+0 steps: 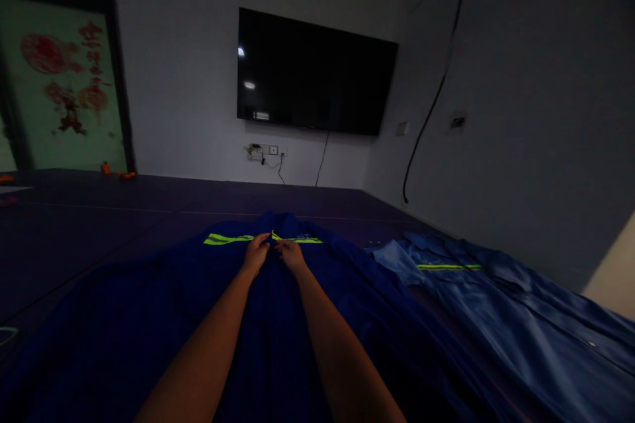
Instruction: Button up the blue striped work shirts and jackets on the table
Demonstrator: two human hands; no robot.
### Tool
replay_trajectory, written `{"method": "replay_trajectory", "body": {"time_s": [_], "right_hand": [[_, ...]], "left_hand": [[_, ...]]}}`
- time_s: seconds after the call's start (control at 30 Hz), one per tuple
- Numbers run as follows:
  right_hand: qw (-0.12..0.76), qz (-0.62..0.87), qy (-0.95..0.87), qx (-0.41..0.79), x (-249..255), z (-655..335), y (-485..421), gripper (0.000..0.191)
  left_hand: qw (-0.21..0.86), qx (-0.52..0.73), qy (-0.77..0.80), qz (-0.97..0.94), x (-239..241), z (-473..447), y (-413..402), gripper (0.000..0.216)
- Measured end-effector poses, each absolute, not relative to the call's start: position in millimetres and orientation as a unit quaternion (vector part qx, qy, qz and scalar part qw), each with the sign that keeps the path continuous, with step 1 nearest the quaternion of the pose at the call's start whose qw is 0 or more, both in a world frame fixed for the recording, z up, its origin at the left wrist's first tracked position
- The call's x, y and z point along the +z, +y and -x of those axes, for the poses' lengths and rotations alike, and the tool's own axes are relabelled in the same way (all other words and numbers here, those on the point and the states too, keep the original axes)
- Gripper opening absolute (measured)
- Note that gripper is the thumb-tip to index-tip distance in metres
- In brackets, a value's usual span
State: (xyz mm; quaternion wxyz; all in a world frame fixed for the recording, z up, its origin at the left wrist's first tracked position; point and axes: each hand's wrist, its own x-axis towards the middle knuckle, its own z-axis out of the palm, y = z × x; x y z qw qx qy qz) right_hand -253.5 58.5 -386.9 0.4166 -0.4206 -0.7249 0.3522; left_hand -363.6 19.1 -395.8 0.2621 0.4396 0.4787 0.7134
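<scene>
In the head view, a dark blue garment lies spread on the purple floor, directly in front of the person, and it covers most of the lower middle part. Across its upper part goes a yellow-green band with a greyish line inside, and this band is divided at the middle, where both hands are. The left hand has its fingers bent close to the thumb, and it pinches the front edge of the garment beside the band. The right hand is just beside it, with the fingers half curled at the other side of the same opening; whether it grips the cloth or only touches it, I cannot tell. Between the hands, a small piece of the band stands a little raised. Both bare forearms stretch forward above the cloth. To the right lies a lighter blue garment, which also carries a narrow yellow-green stripe. Behind, a dark television hangs on the wall, with sockets under it. A black cable hangs at the right, and a door with red decorations is at the left.
</scene>
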Motion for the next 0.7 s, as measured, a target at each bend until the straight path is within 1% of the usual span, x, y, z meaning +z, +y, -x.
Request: {"method": "replay_trajectory", "body": {"time_s": [0.1,0.23,0.33,0.43,0.53,0.7], "right_hand": [[0.388,0.400,-0.765,0.323,-385.8,248.5,50.3,0.031],[0.313,0.371,-0.843,0.233,-383.1,235.8,31.5,0.036],[0.277,0.371,-0.868,0.179,-381.3,226.8,15.1,0.037],[0.267,0.384,-0.871,0.152,-380.3,222.2,0.3,0.036],[0.275,0.394,-0.866,0.139,-380.5,220.6,-12.0,0.035],[0.309,0.394,-0.857,0.124,-380.5,217.7,-27.0,0.033]], "left_hand": [[0.258,0.695,0.499,-0.448,-397.0,363.2,18.0,0.038],[0.269,0.639,0.511,-0.509,-401.4,362.0,11.1,0.048],[0.228,0.626,0.506,-0.548,-406.2,362.0,-0.1,0.057],[0.193,0.607,0.534,-0.556,-408.7,361.2,-16.2,0.058],[0.158,0.565,0.586,-0.558,-407.3,358.4,-34.8,0.048],[0.074,0.488,0.642,-0.587,-400.7,352.4,-61.9,0.014]]}}
